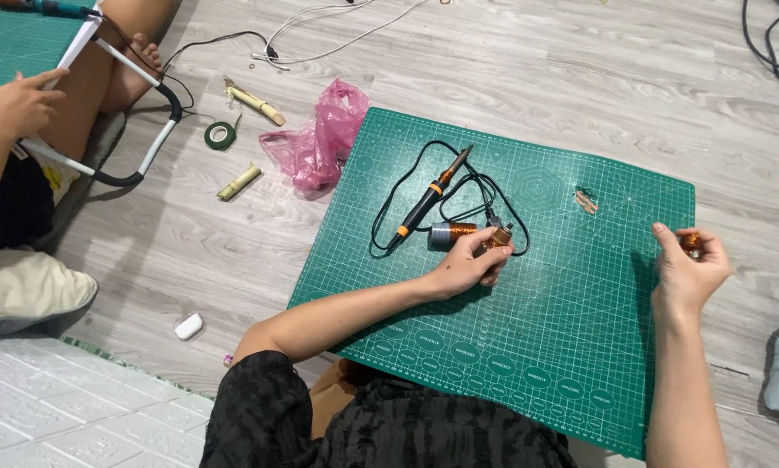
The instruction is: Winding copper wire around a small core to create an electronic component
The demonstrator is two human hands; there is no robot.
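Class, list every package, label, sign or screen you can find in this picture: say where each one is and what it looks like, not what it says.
Pink plastic bag: crumpled, on the floor at the cutting mat's upper left corner.
Green cutting mat: printed white oval labels along its near edge.
No signs or screens.

The person wears a black top of crinkled, textured fabric with short sleeves. Both forearms are bare. No rings, watch or gloves show on the left hand [466, 267] or right hand [688, 273].
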